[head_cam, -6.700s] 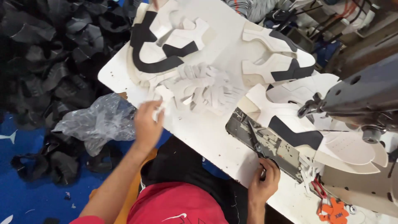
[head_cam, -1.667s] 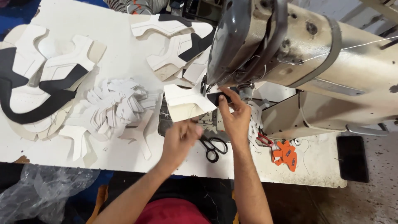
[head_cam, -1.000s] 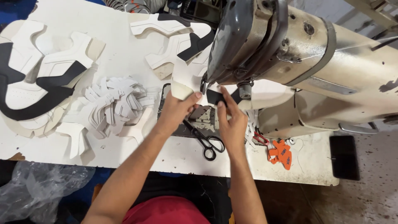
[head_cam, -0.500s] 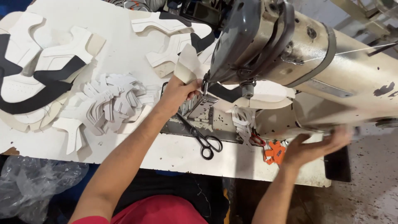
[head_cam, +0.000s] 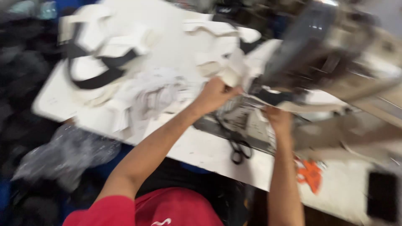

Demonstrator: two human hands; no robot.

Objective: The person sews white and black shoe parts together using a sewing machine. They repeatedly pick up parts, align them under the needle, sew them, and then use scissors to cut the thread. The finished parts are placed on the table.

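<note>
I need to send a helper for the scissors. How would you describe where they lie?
Start at the big grey sewing machine on the white table. Just below the two hands, near the table's front edge, lie the scissors. They are the only black thing with two loop handles there.

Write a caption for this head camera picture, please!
Blurry view: left hand holds white cut piece, right hand by sewing machine.

white desk [head_cam: 197, 146]; white cut pieces [head_cam: 228, 69] with black bands; black scissors [head_cam: 238, 148]; grey sewing machine [head_cam: 335, 54]; an orange scrap [head_cam: 310, 173]; red shirt [head_cam: 167, 209]; grey plastic bag [head_cam: 63, 155].
</note>
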